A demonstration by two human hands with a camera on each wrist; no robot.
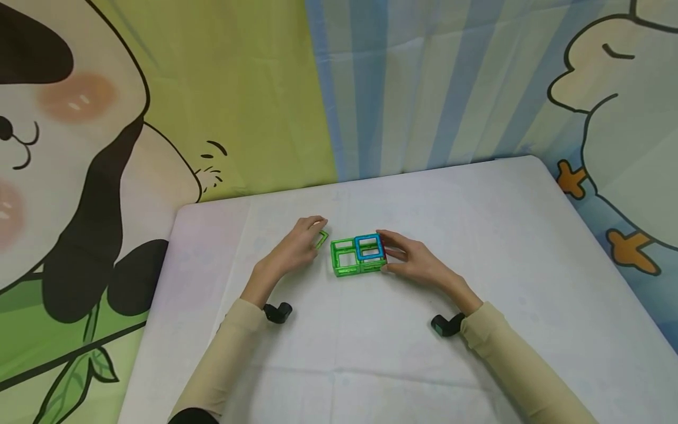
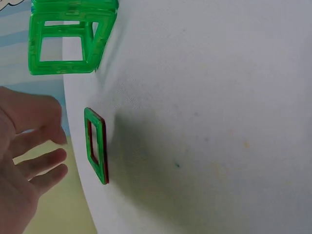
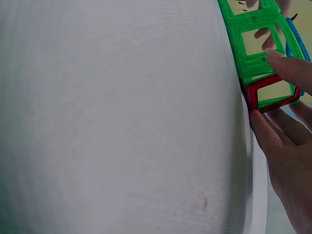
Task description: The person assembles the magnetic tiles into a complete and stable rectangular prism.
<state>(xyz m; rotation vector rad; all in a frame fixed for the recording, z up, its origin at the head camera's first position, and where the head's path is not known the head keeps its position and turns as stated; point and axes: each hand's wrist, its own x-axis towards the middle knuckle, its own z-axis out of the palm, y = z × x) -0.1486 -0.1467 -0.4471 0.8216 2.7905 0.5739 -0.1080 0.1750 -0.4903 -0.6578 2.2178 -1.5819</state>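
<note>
A boxy structure of see-through magnetic tiles [image 1: 347,271], mostly green, sits on the white table. A blue square tile [image 1: 369,256] lies over its right part, and a red tile [image 3: 252,96] closes the right end. My right hand [image 1: 415,259] grips that end, its thumb on the green side and its fingers by the red tile. Left of the structure, a separate green tile [image 2: 101,146] with a dark red edge is beside my left hand [image 1: 299,244]. In the left wrist view, a gap shows between that tile and the loosely bent fingers.
The white table [image 1: 339,341] has a rounded far corner at the right. Behind it hang a printed panda curtain [image 1: 254,88] and a blue striped one [image 1: 424,88]. A black wrist camera [image 1: 278,312] sits by the left cuff, another black camera [image 1: 447,324] by the right.
</note>
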